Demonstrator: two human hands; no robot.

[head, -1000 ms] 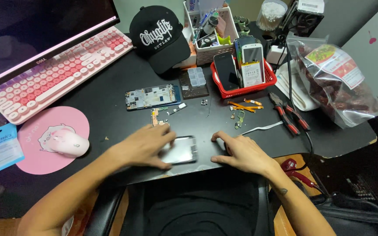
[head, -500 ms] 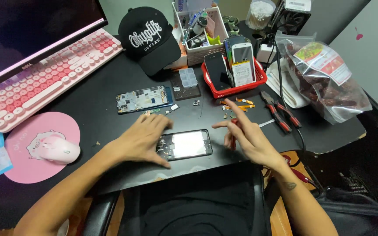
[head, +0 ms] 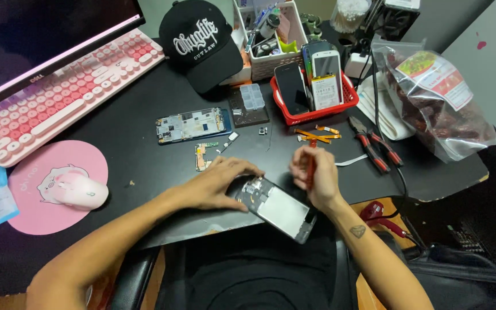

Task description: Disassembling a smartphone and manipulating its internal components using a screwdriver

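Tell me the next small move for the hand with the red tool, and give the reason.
Probably lower the red-handled tool in the right hand onto the exposed upper end of the opened phone. The left hand already pins that end to the black desk, the phone lies tilted with its insides showing, and the tool is held just above it, not yet touching.

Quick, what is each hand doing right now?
Left hand: closed on the opened, dismantled phone, steadying it.
Right hand: closed around a thin red-handled tool.
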